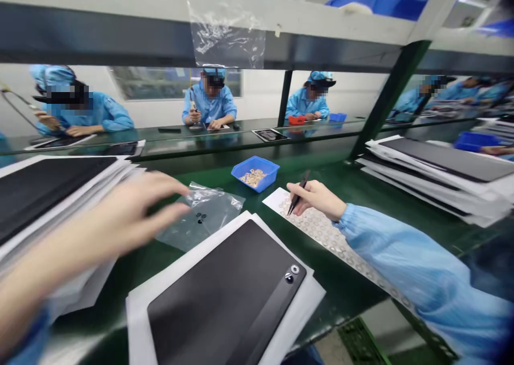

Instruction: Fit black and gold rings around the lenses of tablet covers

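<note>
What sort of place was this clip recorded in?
Probably an electronics assembly line: stacks of dark tablet-like panels on a green bench, the right hand holding tweezers at a sheet of tiny rings, and people in blue smocks working opposite.

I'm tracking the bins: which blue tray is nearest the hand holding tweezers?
The blue tray holding pale small parts, beside the right hand; the other two sit much farther away.

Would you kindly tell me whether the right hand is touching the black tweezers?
Touching: the head view shows the right hand closed around the black tweezers.
</note>
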